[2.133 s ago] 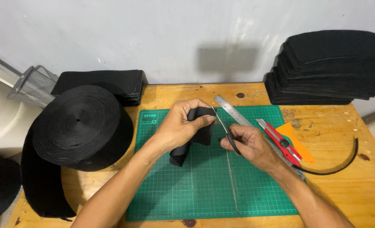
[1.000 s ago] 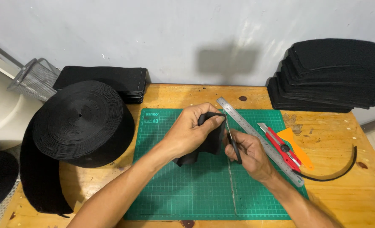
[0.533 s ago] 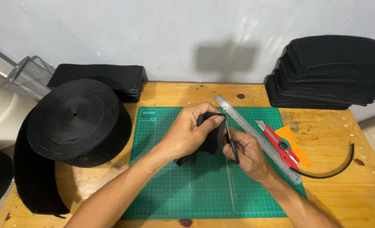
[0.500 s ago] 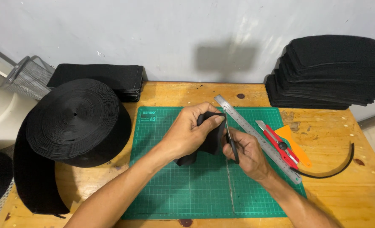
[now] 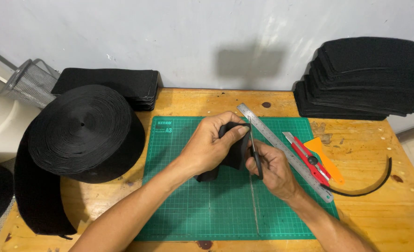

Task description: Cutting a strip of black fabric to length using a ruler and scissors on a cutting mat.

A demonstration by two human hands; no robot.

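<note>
Still over the far half of the green cutting mat (image 5: 207, 205), the left hand (image 5: 211, 147) grasps a folded piece of black strap (image 5: 235, 151), much as half a second ago. The right hand (image 5: 272, 168) stays clenched on black-handled scissors (image 5: 255, 156), blades pointing away at the strap's right edge; little has shifted. A steel ruler (image 5: 281, 149) lies slanted just right of the hands, a red cutter (image 5: 307, 158) beside it. The big black roll (image 5: 83, 130) sits at left.
</note>
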